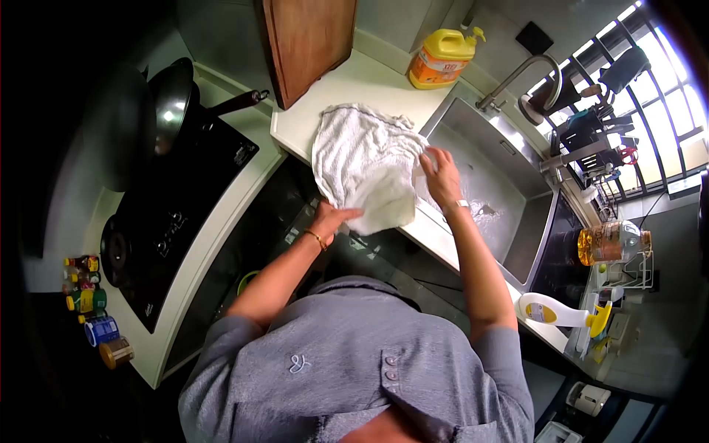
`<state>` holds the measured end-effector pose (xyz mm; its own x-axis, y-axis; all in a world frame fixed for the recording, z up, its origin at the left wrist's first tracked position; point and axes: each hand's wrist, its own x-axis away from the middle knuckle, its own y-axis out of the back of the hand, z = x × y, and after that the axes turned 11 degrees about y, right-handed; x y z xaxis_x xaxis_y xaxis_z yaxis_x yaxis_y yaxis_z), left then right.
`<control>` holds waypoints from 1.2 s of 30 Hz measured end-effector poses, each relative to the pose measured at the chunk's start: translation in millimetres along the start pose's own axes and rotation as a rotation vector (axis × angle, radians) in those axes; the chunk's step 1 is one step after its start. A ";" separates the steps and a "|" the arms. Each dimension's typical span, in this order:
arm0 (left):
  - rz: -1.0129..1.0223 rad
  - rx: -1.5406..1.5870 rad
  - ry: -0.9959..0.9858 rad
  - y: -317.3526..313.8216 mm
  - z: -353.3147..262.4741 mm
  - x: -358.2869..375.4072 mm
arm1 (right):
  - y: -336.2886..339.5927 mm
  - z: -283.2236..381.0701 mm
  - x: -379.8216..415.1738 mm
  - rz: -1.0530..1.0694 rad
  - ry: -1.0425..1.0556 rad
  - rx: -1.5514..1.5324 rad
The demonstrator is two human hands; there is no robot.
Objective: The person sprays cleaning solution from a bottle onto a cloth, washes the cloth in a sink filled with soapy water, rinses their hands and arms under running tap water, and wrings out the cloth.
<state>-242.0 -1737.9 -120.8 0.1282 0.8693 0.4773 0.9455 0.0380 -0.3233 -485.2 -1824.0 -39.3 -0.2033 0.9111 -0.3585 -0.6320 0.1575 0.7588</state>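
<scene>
A white terry towel [362, 151] lies spread over the counter corner, its lower part folded and hanging past the front edge. My left hand [329, 220] grips the towel's lower left edge, thumb on top and the other fingers mostly hidden beneath. At the right edge of the cloth, my right hand [442, 177] has its fingers curled, with thumb and fingertips pinched at the border. That hand is above the near rim of the steel sink [473, 170].
A brown wooden board [310, 48] leans at the back of the counter [377, 77], near a yellow pump jug [442, 60]. Left is a black cooktop [185, 214] with a wok [173, 111]. A faucet [517, 81] rises behind the sink; a white spray bottle [557, 310] lies right.
</scene>
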 end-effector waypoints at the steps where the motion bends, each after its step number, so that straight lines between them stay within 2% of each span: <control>1: 0.028 -0.020 0.025 4.0 1.3 -0.9 | -16.3 -0.9 -26.8 0.047 -0.029 0.036; 4: 0.042 -0.092 0.033 6.2 -8.6 8.5 | -63.5 -2.3 -105.5 0.128 -0.094 0.113; 5: 0.046 -0.170 0.180 7.4 -16.0 11.5 | -77.3 -0.4 -126.1 0.175 -0.126 0.162; 7: 0.033 -0.151 0.143 6.0 -15.3 17.0 | -93.5 19.4 -152.1 0.320 -0.295 0.210; 8: 0.043 -0.153 0.100 8.0 -11.3 16.9 | -95.5 29.8 -161.0 0.457 -0.372 0.232; 9: 0.031 -0.131 0.077 7.6 -8.2 18.1 | -124.7 9.1 -161.1 0.457 -0.154 0.406; 11: 0.009 -0.095 0.035 5.2 -9.6 22.0 | -134.5 7.6 -162.4 0.425 -0.224 0.101; 12: 0.022 -0.122 0.024 2.6 -14.6 25.5 | -145.8 -4.8 -158.2 0.329 -0.067 0.093; 15: 0.031 -0.212 -0.118 -2.4 -21.0 18.3 | -139.2 -44.3 -164.8 0.097 0.045 -0.084; 16: 0.016 -0.260 -0.156 -9.2 -31.5 19.0 | -123.2 -52.3 -166.5 -0.097 0.083 -0.083; 17: -0.011 -0.284 -0.230 -13.7 -35.6 12.8 | -93.9 -51.4 -173.2 -0.145 0.034 -0.081; 18: -0.049 -0.280 -0.244 -19.4 -40.5 5.8 | -69.4 -51.2 -173.9 -0.327 0.073 -0.058; 19: -0.085 -0.278 -0.261 -24.5 -46.3 -1.7 | -41.5 -46.6 -175.7 -0.266 -0.024 -0.133; 20: -0.167 -0.436 -0.202 -27.8 -54.4 -8.4 | -36.9 -64.0 -178.2 -0.225 0.101 -0.008; 21: -0.244 -0.594 -0.144 -30.5 -59.5 -13.4 | -33.8 -73.7 -181.5 0.004 0.069 0.037; 22: -0.400 -0.916 -0.431 -30.3 -48.5 -21.3 | -35.6 -81.9 -180.3 0.183 -0.041 0.064; 23: -0.376 -0.997 -0.370 -29.7 -44.3 -23.0 | -38.0 -90.4 -179.6 0.363 -0.151 0.091; 24: -0.381 -1.029 -0.398 -35.1 -46.2 -21.5 | -43.0 -91.2 -181.8 0.358 -0.209 0.052; 27: -0.446 -1.209 -0.481 -54.7 -56.8 -17.3 | -70.6 -81.5 -177.0 0.473 -0.051 0.371; 28: -0.467 -1.286 -0.510 -60.8 -59.3 -16.9 | -62.7 -62.1 -166.9 0.401 0.014 0.323; 30: -0.477 -1.364 -0.538 -63.6 -50.1 -30.2 | -74.2 -53.6 -149.5 0.269 0.022 -0.025; 31: -0.477 -1.403 -0.562 -63.3 -47.3 -37.4 | -78.5 -46.1 -129.6 0.154 0.170 -0.171; 32: -0.483 -1.403 -0.556 -63.9 -45.8 -41.1 | -68.8 -16.3 -101.5 0.061 0.342 -0.031; 34: -0.500 -1.460 -0.593 -56.3 -32.2 -49.9 | -66.4 17.2 -43.6 -0.045 0.554 -0.097; 35: -0.520 -1.503 -0.648 -51.7 -26.2 -57.6 | -66.1 23.5 -25.8 0.062 0.632 -0.089; 36: -0.454 -1.460 -0.584 -55.4 -33.5 -55.9 | -74.8 4.8 -36.9 0.090 0.744 0.037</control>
<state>-291.4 -1805.1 -102.2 -0.0260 0.9879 -0.1530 0.3799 0.1514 0.9125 -426.8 -1867.6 -80.3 -0.7133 0.4251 -0.5572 -0.5661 0.1193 0.8157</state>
